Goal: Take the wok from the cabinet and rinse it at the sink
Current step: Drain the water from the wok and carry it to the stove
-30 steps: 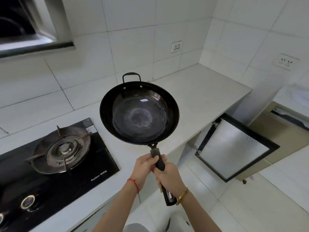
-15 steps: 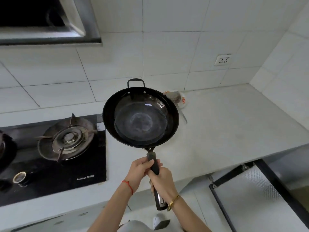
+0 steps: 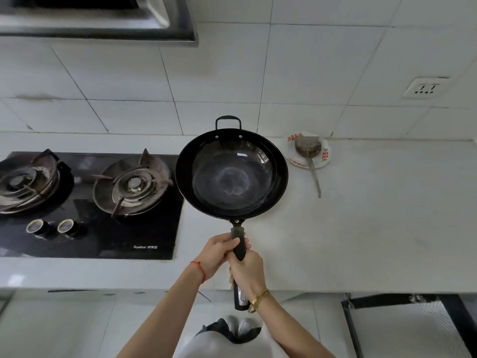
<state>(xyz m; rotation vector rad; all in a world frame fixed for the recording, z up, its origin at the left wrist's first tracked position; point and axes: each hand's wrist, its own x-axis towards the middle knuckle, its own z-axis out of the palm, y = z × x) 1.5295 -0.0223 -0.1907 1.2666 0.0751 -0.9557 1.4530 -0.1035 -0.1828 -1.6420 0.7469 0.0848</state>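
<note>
Closest to the camera, the person's light trousers and dark-and-white shoes (image 3: 232, 329) are showing at the bottom edge, and off to the right a black-framed cabinet door with a textured silvery panel (image 3: 402, 329) is hanging open below the table edge. Both forearms are reaching up from there. The right hand (image 3: 248, 270), gold bracelet on the wrist, is wrapping its grip tight around the lower part of the long black handle, and the left hand (image 3: 219, 251), red string on the wrist, is clamping on just above it, so both grips are closed on that handle.

The round black metal wok (image 3: 232, 174) is being held up in the air over the pale stone table (image 3: 361, 228), tilted so its shiny inside is facing the camera, small loop handle at the far rim. It's hovering just right of the black glass two-burner gas hob (image 3: 87, 233), with its left rim overlapping the hob's edge in view.

Further back on the table, a white plate with red markings (image 3: 324, 157) is sitting by the wall with a worn metal spatula (image 3: 313, 174) lying in it. Behind that, white wall tiles, a white socket (image 3: 423, 87), and the steel range hood (image 3: 103, 21) up top left.
</note>
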